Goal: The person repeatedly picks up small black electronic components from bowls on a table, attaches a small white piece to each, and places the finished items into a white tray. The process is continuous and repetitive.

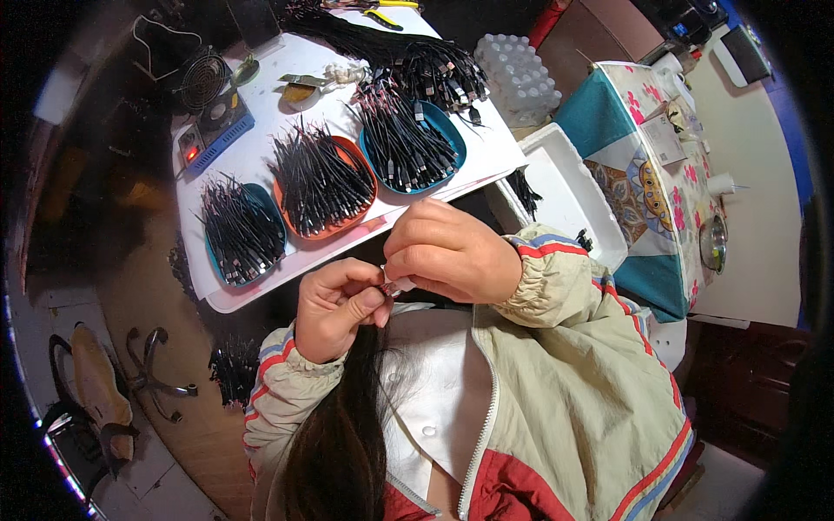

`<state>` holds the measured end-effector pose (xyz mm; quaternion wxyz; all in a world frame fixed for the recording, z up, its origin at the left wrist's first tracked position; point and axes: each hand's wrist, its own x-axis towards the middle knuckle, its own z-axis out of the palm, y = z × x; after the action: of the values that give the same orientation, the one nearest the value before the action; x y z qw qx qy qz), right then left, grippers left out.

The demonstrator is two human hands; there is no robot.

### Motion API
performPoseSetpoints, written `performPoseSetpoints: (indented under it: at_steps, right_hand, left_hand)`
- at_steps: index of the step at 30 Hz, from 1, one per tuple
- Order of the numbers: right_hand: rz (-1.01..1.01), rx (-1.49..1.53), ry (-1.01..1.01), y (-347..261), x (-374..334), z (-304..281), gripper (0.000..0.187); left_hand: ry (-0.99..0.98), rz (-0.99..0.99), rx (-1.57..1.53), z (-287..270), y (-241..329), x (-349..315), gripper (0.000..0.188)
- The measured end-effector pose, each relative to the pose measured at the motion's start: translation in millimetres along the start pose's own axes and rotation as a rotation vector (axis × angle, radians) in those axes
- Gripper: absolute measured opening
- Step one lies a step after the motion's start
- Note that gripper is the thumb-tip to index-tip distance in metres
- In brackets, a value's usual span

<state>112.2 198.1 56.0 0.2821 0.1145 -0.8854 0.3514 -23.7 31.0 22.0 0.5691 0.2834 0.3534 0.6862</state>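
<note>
Close in front of my chest, both hands meet around a small white and metallic piece (397,285), mostly covered by fingers. The thumb and fingers of my left hand (337,311) pinch it from one side. My right hand (452,256) is closed on it from the other, knuckles up. What exactly it is I cannot make out. Just beyond, short black cables with metal plugs fill three trays: a teal one (268,207) at left, an orange one (344,223) in the middle and another teal one (448,130) at right.
The white table (491,148) also bears a pile of long black USB cables (417,65), yellow-handled pliers (382,17) and a blue device with a red light (217,143). A white foam box (565,187) stands at right, beside a cloth-covered table (656,200). A wheeled chair base (156,373) is at left.
</note>
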Motion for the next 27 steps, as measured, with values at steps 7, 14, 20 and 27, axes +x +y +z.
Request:
performPoseSetpoints:
  at_steps: [7,14,20,27]
  right_hand:
    - [0.183,-0.060,0.102,10,-12,-16,0.021]
    - [-0.144,-0.142,0.161,8,-7,-1,0.031]
    - [-0.245,-0.175,0.126,11,3,-3,0.026]
    - [0.044,0.095,0.045,0,-3,2,0.019]
  left_hand:
    - [0.042,0.061,-0.074,-3,3,-3,0.012]
    - [-0.001,-0.073,-0.278,-4,-1,1,0.014]
    - [-0.046,-0.190,-0.413,-4,-1,2,0.011]
    - [-0.040,-0.027,0.077,4,6,2,0.009]
